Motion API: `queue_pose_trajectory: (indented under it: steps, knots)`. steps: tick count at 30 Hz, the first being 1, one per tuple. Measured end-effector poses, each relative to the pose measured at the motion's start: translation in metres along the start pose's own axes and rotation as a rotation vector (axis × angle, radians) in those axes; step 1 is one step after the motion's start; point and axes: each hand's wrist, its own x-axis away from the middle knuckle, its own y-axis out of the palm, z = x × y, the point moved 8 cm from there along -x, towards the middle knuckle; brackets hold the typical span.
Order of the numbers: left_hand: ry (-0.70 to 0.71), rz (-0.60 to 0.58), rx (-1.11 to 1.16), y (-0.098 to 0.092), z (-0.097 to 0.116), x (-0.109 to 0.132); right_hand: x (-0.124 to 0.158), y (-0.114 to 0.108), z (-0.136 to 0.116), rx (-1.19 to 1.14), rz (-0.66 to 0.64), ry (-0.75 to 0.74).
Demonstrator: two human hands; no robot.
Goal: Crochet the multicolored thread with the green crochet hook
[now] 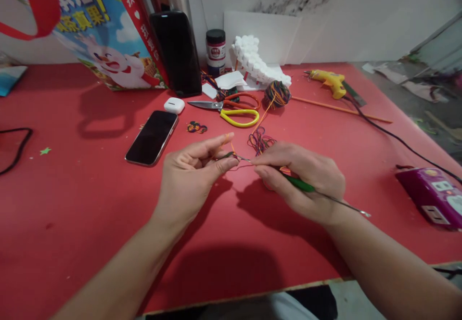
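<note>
My right hand [301, 175] is closed around a crochet hook [299, 184] with a green grip; its metal tip points left and its other end sticks out past my wrist. My left hand [193, 173] pinches a bit of multicoloured yarn [231, 155] right at the hook's tip, with the index finger stretched out above. The strand runs up through a loose tangle [260, 142] to a multicoloured yarn ball [277, 94] farther back. Both hands hover just above the red table [90, 214].
Behind the hands lie a black phone [152, 137], a white earbud case [174, 105], scissors [231, 110] with yellow and orange handles, and a small yarn piece [197, 127]. A yellow glue gun [330, 82] and its cable, a purple power strip [433, 195], a printed bag [104, 26] and white foam [258, 62] stand around.
</note>
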Motion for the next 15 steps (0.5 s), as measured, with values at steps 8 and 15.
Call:
queue_pose_trajectory:
  steps: [8, 15]
  knots:
    - [-0.179, -0.05, 0.335, 0.013, -0.014, 0.006, 0.006, 0.011, -0.013, 0.161, 0.019, -0.263]
    - [-0.181, -0.032, 0.44, 0.017, -0.021, 0.013, 0.016, 0.023, -0.019, 0.37, 0.135, -0.352]
